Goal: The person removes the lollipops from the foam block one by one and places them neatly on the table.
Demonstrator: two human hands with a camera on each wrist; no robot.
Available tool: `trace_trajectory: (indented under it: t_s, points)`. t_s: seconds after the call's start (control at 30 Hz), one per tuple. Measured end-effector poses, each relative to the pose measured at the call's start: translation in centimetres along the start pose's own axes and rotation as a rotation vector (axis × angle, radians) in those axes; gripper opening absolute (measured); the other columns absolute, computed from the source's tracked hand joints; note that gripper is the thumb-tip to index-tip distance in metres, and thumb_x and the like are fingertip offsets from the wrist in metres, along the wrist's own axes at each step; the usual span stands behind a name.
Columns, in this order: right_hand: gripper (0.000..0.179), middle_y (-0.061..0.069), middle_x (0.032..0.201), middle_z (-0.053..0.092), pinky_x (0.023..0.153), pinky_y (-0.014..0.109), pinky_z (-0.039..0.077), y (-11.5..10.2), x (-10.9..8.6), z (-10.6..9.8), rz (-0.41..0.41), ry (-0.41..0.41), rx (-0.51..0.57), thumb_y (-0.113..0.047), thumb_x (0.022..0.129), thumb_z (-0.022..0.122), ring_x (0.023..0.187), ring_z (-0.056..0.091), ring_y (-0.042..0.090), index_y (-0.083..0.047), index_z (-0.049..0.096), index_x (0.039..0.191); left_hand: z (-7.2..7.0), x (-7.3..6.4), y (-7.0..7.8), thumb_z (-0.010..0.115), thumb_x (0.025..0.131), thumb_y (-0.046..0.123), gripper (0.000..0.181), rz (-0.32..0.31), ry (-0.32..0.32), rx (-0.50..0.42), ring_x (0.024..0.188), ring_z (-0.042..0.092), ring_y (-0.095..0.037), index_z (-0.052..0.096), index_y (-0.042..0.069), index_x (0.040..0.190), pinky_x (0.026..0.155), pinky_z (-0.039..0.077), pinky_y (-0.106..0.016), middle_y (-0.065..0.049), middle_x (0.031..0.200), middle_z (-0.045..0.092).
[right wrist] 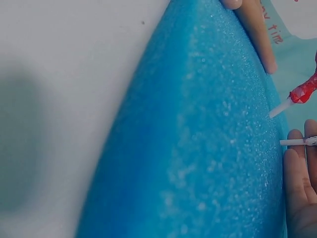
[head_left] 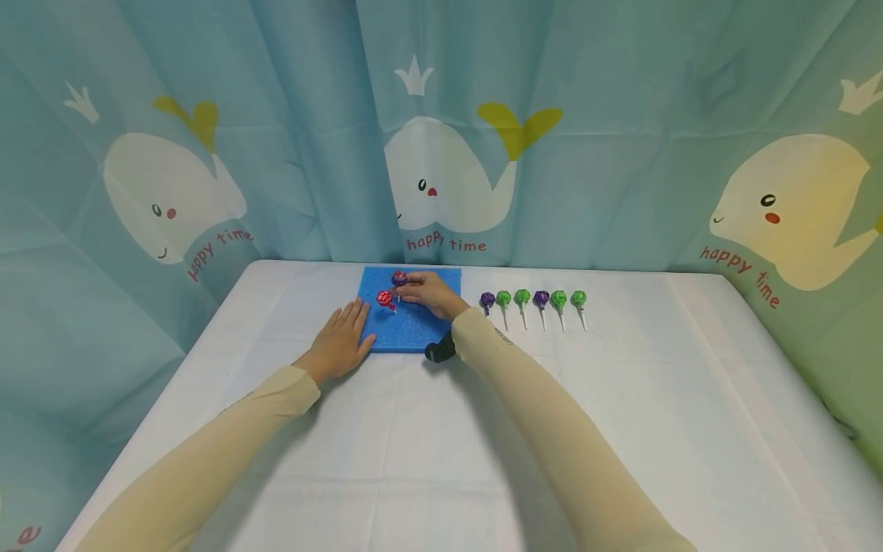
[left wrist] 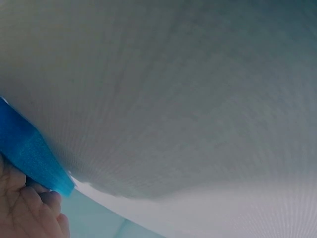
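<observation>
A blue foam board [head_left: 407, 333] lies on the white table. My left hand [head_left: 338, 341] rests flat along its left edge, fingers extended. A red-wrapped lollipop [head_left: 384, 298] stands tilted in the board; its white stick enters the foam in the right wrist view. Behind it, my right hand [head_left: 429, 293] pinches a purple-and-red lollipop [head_left: 399, 279]. The stick of this lollipop [right wrist: 292, 142] meets the foam surface in the right wrist view; how deep it goes I cannot tell. In the left wrist view, part of my left hand [left wrist: 29, 213] touches the board's edge [left wrist: 34, 148].
Right of the board lies a row of several lollipops, green-wrapped [head_left: 523, 297] and purple-wrapped [head_left: 541, 298]. A black device [head_left: 439, 350] sits under my right wrist. A curtain with whale prints [head_left: 448, 176] hangs behind the white tablecloth [head_left: 428, 445].
</observation>
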State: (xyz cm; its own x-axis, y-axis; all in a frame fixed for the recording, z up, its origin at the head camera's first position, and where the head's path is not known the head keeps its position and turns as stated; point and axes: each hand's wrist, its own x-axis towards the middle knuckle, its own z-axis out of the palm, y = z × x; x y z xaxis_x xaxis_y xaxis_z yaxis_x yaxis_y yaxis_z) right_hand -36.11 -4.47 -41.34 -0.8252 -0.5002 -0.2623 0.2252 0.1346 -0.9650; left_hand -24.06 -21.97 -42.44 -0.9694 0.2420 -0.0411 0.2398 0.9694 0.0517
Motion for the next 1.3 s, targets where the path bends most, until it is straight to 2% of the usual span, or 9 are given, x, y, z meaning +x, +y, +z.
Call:
trace_trajectory:
  t_s: [0.3, 0.57, 0.83, 1.13, 1.3]
  points:
    - [0.04, 0.023, 0.132, 0.054, 0.102, 0.032, 0.045, 0.0, -0.4, -0.1, -0.021, -0.011, 0.029, 0.002, 0.093, 0.051, 0.125, 0.053, 0.03, 0.006, 0.047, 0.133, 0.1, -0.1, -0.2, 0.032, 0.101, 0.04, 0.067, 0.019, 0.015, -0.062, 0.142, 0.019, -0.041, 0.02, -0.008, 0.146, 0.117, 0.014, -0.052, -0.028, 0.153, 0.019]
    - [0.037, 0.023, 0.131, 0.056, 0.104, 0.034, 0.044, -0.1, -0.6, -0.3, -0.043, -0.023, 0.054, 0.001, 0.094, 0.05, 0.125, 0.053, 0.03, 0.007, 0.05, 0.13, 0.4, 0.2, -0.3, 0.037, 0.1, 0.032, 0.064, 0.003, 0.002, -0.012, 0.143, 0.018, -0.041, 0.02, -0.01, 0.145, 0.117, 0.015, -0.052, -0.028, 0.153, 0.018]
    - [0.035, 0.026, 0.131, 0.054, 0.104, 0.035, 0.044, -0.3, -0.6, -0.5, -0.068, -0.011, 0.13, 0.002, 0.094, 0.048, 0.125, 0.052, 0.032, 0.009, 0.049, 0.129, 0.2, 0.1, -0.3, 0.038, 0.1, 0.034, 0.066, -0.003, -0.015, 0.0, 0.143, 0.018, -0.041, 0.019, -0.009, 0.146, 0.117, 0.015, -0.052, -0.027, 0.153, 0.017]
    - [0.036, 0.024, 0.131, 0.055, 0.104, 0.036, 0.044, -0.6, -1.0, -1.5, -0.083, 0.004, 0.094, -0.001, 0.095, 0.049, 0.124, 0.053, 0.031, 0.006, 0.05, 0.13, 0.3, 0.2, -0.5, 0.036, 0.1, 0.033, 0.065, 0.006, -0.009, 0.006, 0.143, 0.018, -0.041, 0.018, -0.01, 0.146, 0.117, 0.015, -0.052, -0.028, 0.153, 0.017]
    - [0.035, 0.026, 0.131, 0.054, 0.103, 0.037, 0.044, -0.2, -1.4, -2.3, -0.086, -0.008, 0.061, -0.001, 0.095, 0.048, 0.124, 0.053, 0.033, 0.008, 0.049, 0.13, 0.3, 0.1, -0.4, 0.037, 0.1, 0.033, 0.065, 0.013, 0.002, -0.006, 0.143, 0.018, -0.042, 0.019, -0.01, 0.145, 0.117, 0.015, -0.053, -0.028, 0.153, 0.018]
